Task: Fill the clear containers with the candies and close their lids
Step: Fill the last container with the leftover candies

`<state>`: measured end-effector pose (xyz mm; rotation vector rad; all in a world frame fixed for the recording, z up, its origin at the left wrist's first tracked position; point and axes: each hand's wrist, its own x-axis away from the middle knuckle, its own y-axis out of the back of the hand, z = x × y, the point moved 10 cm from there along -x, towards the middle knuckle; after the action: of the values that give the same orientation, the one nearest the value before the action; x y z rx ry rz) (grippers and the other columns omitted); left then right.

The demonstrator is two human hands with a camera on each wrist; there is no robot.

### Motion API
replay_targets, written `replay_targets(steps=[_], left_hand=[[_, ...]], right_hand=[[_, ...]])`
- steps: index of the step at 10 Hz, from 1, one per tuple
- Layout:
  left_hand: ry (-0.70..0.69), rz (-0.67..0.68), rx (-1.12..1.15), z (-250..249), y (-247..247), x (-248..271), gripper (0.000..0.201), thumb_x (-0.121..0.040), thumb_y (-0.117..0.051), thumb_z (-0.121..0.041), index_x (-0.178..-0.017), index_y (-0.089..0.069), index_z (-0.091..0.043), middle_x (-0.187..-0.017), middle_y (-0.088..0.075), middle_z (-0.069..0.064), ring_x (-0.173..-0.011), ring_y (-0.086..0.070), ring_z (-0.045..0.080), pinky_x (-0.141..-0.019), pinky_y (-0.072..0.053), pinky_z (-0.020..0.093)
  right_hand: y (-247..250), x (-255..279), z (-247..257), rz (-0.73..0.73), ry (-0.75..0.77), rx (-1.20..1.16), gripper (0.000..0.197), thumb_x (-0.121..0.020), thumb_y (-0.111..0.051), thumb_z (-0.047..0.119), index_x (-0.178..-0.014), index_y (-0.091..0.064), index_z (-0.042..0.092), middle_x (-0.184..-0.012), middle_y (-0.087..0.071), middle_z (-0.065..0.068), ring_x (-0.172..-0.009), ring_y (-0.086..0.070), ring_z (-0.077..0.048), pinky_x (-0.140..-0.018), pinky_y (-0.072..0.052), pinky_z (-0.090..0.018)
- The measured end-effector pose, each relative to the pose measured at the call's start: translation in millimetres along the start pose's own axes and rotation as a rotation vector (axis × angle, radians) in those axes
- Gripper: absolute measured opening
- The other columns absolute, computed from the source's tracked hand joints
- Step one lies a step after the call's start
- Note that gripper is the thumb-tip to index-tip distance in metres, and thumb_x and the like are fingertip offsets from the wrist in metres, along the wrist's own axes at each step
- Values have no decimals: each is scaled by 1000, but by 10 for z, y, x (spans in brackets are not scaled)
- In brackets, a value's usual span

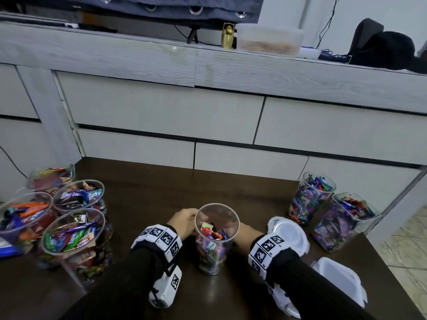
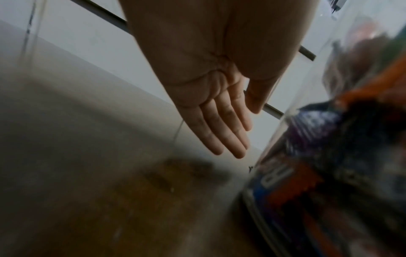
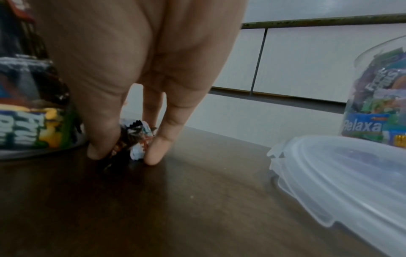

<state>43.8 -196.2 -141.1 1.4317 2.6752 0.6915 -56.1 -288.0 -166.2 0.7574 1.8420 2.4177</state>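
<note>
A clear round container (image 1: 217, 236), lidless and partly filled with wrapped candies, stands at the table's middle. My left hand (image 1: 184, 221) is just left of it; in the left wrist view its fingers (image 2: 228, 139) are straight and hold nothing, with the container wall (image 2: 329, 156) beside them. My right hand (image 1: 246, 230) is low on the container's right side. In the right wrist view the right hand (image 3: 124, 156) pinches a wrapped candy (image 3: 134, 140) against the tabletop, close to the container's base (image 3: 33, 121).
Several open candy-filled containers (image 1: 74, 236) crowd the table's left. Two more (image 1: 309, 197) (image 1: 342, 220) stand at the right. Two white lids (image 1: 288, 236) (image 1: 339, 280) lie right of my right wrist. Grey drawers (image 1: 161, 112) rise behind the dark table (image 1: 161, 188).
</note>
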Motion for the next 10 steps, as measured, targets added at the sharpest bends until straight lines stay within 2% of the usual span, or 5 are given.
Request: replay_targets(steps=[3,4,6,7,10], left_hand=[[9,182,49,-75,-120,175,24,-95,-56,-31,-88,-72,-14,-96,-73,7,-95,-67,17,-93,-49,32],[43,167,192,25,-124,227,24,-97,-52,-15,-87,-74,-14,-75,-73,-4,-72,-66,7,-67,-49,18],[-78,279,228,90,-194,421,60,-69,-62,20,-116,-58,-17,-104,-74,-5,-106,-66,11,-90,-51,25],[-73,348,214,77,-262,527,75,-62,-80,8,-123,-50,-24,-113,-70,-10,-114,-62,6,-93,-48,22],[-348,144,149,-655,-71,616,112,-45,-94,-42,-139,-33,-41,-141,-48,-17,-129,-46,-4,-106,-40,26]], right_hand=[[32,39,-123,-44,-153,-225,24,-89,-48,24,-110,-59,18,-109,-62,-6,-103,-60,-24,-93,-49,-37],[19,92,-134,-53,-170,-171,28,-89,-49,21,-114,-58,13,-116,-58,-10,-110,-56,-30,-93,-46,-34],[95,129,-155,-71,-158,-137,22,-86,-57,12,-107,-62,10,-118,-58,-10,-110,-57,-29,-88,-45,-29],[279,196,-209,-142,-145,-144,14,-82,-60,12,-76,-58,24,-96,-63,0,-103,-61,-23,-75,-42,-21],[1206,673,-337,-493,-2,-447,24,-75,-69,6,-78,-64,29,-76,-66,12,-72,-61,-1,-63,-43,-2]])
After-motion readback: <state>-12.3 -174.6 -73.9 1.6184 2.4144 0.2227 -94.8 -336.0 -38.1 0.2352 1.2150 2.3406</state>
